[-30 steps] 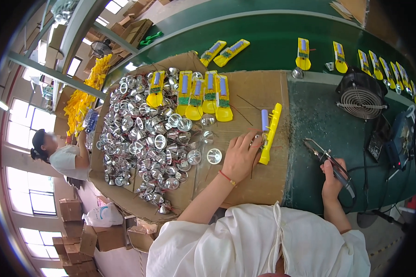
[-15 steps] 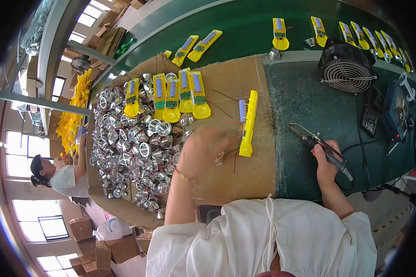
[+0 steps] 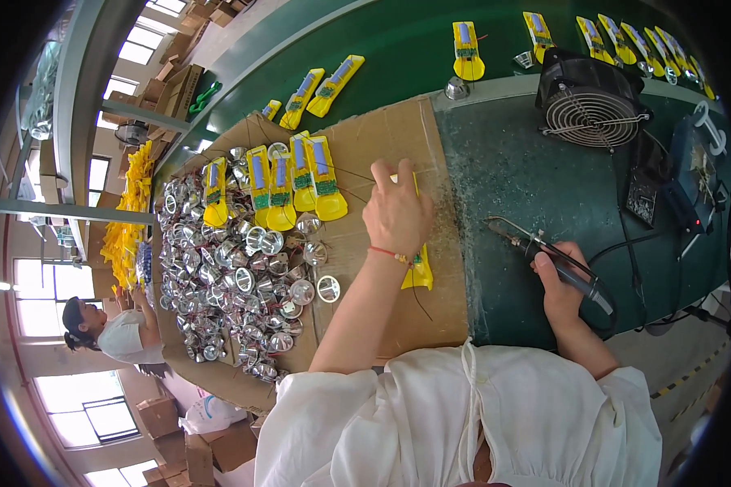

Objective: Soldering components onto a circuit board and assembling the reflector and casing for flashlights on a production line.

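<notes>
The fingers (image 3: 381, 172) of the left hand (image 3: 399, 216) bend down over a yellow case (image 3: 418, 274), which lies on the cardboard sheet (image 3: 443, 300) right in front of the worker; from where I stand the thumb is hidden, so I can't tell if they pinch it or only rest on it. The right hand (image 3: 562, 288) has its fingers wrapped around the soldering iron (image 3: 583, 281), tip apart from the case, over the green tabletop (image 3: 512, 178).

To my eye, the step in hand is settling the case, with the iron held ready. Soldering on it would call for a steady case, wire ends laid bare to view and the left fingers well away from the hot tip.

Just left of the case lies 1 loose silver cup (image 3: 328, 289), beside a big heap of silver cups (image 3: 244, 280) that crowds that side. On the heap's far edge sit 5 yellow cases with batteries (image 3: 320, 158). Thin dark wires stick out near the left hand and could snag. A black fan (image 3: 594, 118) stands beyond the iron, and the iron's cord (image 3: 617, 246) loops by the right hand.
</notes>
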`<state>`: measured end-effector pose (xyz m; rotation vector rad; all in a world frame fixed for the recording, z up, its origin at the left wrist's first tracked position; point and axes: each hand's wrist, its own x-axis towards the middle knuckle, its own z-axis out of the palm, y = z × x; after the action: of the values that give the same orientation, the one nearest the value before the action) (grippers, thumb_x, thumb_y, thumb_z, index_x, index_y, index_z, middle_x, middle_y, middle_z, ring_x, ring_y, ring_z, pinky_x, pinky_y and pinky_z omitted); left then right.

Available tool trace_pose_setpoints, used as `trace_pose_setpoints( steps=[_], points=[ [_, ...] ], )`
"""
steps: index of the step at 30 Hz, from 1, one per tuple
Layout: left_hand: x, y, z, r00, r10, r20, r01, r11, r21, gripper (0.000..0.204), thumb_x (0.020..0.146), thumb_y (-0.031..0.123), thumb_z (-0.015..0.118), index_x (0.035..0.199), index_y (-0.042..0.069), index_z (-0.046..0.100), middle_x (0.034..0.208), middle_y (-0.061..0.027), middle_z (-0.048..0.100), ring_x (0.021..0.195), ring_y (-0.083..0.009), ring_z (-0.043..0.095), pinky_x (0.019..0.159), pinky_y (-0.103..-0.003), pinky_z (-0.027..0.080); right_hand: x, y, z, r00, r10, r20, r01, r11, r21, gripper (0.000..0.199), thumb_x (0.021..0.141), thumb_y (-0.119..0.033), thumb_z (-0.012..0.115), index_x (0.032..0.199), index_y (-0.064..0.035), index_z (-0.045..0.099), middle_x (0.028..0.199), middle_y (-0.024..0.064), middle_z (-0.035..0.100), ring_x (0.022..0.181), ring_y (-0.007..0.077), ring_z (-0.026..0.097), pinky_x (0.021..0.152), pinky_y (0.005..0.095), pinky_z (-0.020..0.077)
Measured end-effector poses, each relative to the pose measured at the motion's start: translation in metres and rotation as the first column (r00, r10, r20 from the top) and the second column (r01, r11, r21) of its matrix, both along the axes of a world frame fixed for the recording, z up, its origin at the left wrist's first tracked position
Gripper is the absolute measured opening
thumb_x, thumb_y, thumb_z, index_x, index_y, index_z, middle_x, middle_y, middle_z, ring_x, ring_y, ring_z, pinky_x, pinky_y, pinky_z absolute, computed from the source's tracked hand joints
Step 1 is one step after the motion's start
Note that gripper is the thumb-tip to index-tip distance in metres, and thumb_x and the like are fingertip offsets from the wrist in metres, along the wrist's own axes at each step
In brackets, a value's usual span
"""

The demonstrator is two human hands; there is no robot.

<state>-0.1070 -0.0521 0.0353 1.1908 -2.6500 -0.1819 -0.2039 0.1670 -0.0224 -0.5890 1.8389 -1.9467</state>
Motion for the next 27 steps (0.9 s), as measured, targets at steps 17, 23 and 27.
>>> trace_pose_setpoints(
  steps=[17, 23, 27],
  points=[
    [-0.007, -0.048, -0.018, 0.969, -0.173, 0.179, 0.184, 0.982, -0.047, 0.050, 0.088, 0.046, 0.045, 0.131, 0.022, 0.039, 0.137, -0.0139, 0.032, 0.126, -0.0326, 0.029, 0.098, -0.052, 0.025, 0.000, 0.000, -0.007, 0.999, -0.005, -0.032, 0.005, 1.000, 0.011, 0.015, 0.079, -0.010, 0.066, 0.086, -0.0020, 0.055, 0.071, 0.0017, 0.057, 0.062, 0.0064, 0.051, 0.057, 0.0200, 0.0418],
    [-0.016, -0.068, 0.016, 0.951, -0.144, -0.275, 0.159, 0.987, 0.035, 0.051, 0.089, 0.049, 0.041, 0.131, 0.019, 0.040, 0.137, -0.0144, 0.031, 0.126, -0.0344, 0.029, 0.100, -0.052, 0.022, 0.002, -0.002, -0.001, 0.997, -0.038, 0.066, 0.039, 0.999, -0.020, 0.015, 0.080, -0.011, 0.066, 0.086, -0.0018, 0.055, 0.070, 0.0024, 0.058, 0.062, 0.0066, 0.053, 0.057, 0.0202, 0.0423],
    [-0.012, -0.055, -0.027, 0.980, -0.165, 0.110, 0.142, 0.972, 0.189, 0.053, 0.090, 0.052, 0.034, 0.135, 0.024, 0.035, 0.143, -0.0105, 0.023, 0.133, -0.0328, 0.018, 0.101, -0.059, 0.016, 0.003, -0.001, 0.004, 0.999, -0.011, 0.044, 0.012, 1.000, -0.017, 0.015, 0.080, -0.011, 0.066, 0.084, -0.0020, 0.054, 0.070, 0.0030, 0.059, 0.063, 0.0070, 0.054, 0.058, 0.0203, 0.0435]
  ],
)
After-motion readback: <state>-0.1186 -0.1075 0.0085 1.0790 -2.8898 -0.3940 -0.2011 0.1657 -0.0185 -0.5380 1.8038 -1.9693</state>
